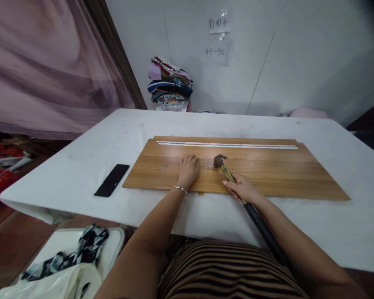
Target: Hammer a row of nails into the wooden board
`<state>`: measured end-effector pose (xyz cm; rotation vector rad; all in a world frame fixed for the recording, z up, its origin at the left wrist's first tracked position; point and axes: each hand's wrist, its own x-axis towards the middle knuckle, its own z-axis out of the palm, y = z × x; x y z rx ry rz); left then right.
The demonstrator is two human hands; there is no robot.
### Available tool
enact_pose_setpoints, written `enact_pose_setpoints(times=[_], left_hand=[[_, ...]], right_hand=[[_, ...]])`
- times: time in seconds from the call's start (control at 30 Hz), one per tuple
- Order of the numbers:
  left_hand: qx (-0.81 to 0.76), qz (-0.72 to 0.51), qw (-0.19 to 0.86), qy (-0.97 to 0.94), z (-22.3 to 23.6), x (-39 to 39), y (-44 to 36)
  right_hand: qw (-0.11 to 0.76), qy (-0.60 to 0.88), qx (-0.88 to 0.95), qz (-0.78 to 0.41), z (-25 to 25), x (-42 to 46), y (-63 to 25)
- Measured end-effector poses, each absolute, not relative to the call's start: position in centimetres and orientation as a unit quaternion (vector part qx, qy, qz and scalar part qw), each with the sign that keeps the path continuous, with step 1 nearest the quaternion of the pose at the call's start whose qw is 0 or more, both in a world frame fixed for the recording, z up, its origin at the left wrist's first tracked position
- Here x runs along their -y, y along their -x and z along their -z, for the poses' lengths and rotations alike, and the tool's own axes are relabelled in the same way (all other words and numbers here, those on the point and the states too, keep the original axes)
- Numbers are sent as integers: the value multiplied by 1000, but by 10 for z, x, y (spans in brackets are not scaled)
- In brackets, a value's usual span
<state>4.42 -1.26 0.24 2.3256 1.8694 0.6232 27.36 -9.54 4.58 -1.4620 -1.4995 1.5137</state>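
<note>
My right hand (241, 187) is wrapped round the handle of a hammer (228, 174), whose rusty head rests on or just over a wooden board (277, 170). The long handle, dark toward its end, runs back beside my forearm. To the left of the hammer head, my left hand (188, 169) lies on the board, knuckles up and fingers stretched forward. A row of small nails (208, 167) stands in the board between my left hand and the hammer head. Left of that hand is a small pile of loose nails (162, 167).
Two white measuring strips (227, 145) lie along the board's far side. A black phone (112, 180) is left of the board on the white-covered table (81, 160). Folded cloths (171, 85) are stacked by the wall. A stool (112, 236) with cloth stands at lower left.
</note>
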Motion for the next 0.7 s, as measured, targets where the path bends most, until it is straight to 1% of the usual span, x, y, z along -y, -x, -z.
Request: enact_pose_setpoints(times=[0.27,0.7], left_hand=[[-611,-204,42,-764,-1,12,-44],[-613,-205,47,-761,-2,12,-44]], right_hand=[[288,543,545,-570,-44,95,-273],[280,543,551,-568,-45,95,-273]])
